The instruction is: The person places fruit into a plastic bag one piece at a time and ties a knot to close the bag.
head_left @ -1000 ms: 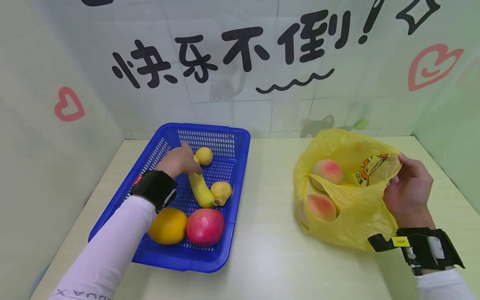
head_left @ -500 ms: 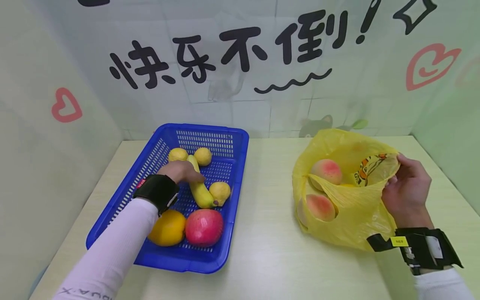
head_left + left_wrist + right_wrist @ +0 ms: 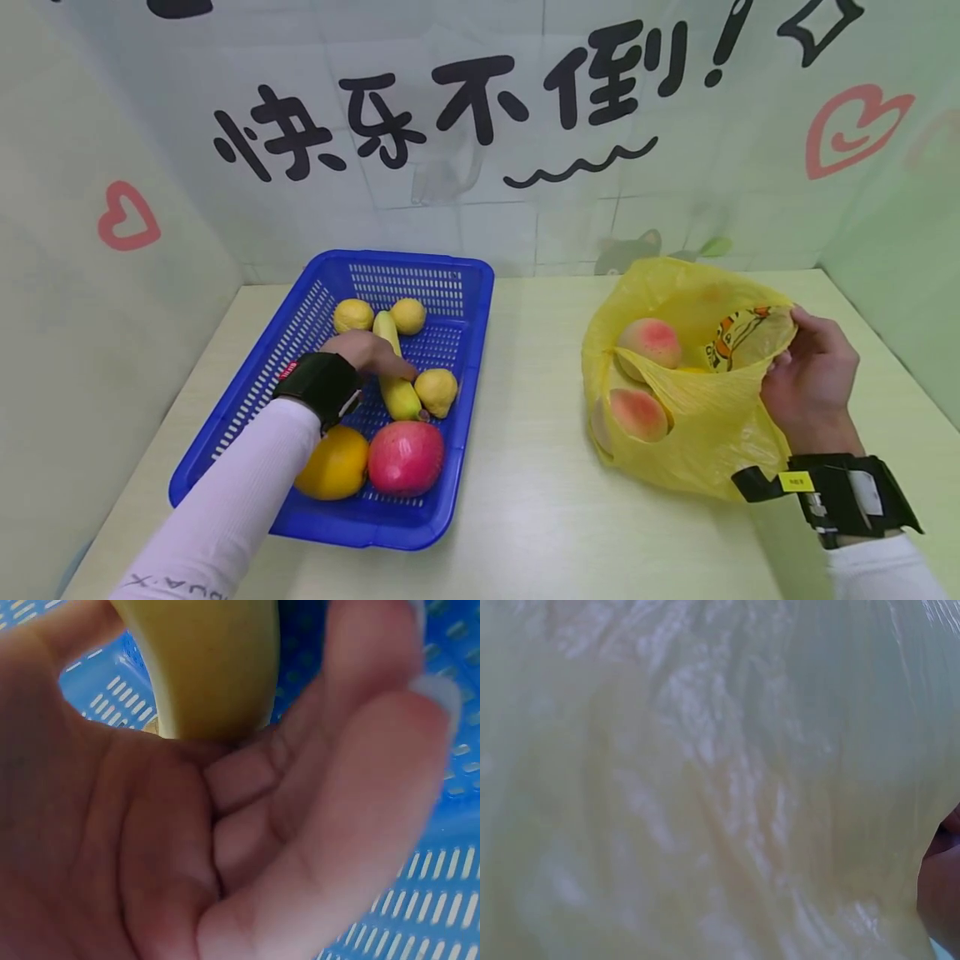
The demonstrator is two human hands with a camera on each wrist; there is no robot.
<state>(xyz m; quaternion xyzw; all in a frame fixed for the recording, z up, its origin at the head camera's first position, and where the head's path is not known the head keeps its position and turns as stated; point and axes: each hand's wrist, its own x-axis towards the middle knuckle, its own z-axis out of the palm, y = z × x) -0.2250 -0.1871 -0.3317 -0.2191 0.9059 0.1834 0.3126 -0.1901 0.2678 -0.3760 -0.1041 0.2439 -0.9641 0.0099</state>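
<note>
In the blue basket, my left hand (image 3: pixel 367 353) grips a yellow banana (image 3: pixel 387 329) around its middle. Up close in the left wrist view, the banana (image 3: pixel 214 667) lies between the thumb and the curled fingers (image 3: pixel 360 787). A lemon (image 3: pixel 436 392) sits right beside the banana's lower end. Over on the right, my right hand (image 3: pixel 813 379) pinches the rim of a yellow plastic bag (image 3: pixel 720 433) and holds its mouth open. Two peaches show there, one peach (image 3: pixel 650 342) behind the other peach (image 3: pixel 637 414). Bag film (image 3: pixel 705 787) fills most of the right wrist view.
The blue basket (image 3: pixel 470 417) also holds two more lemons near its back, an orange-yellow fruit (image 3: pixel 333 463) and a pinkish-red fruit (image 3: pixel 406 457) at its front. Pale table surface (image 3: pixel 525 433) lies between basket and bag. A printed wall (image 3: pixel 495 233) stands behind.
My left hand has moved down along the banana from near its upper end to its middle, uncovering the back left lemon. The right hand and bag have stayed put.
</note>
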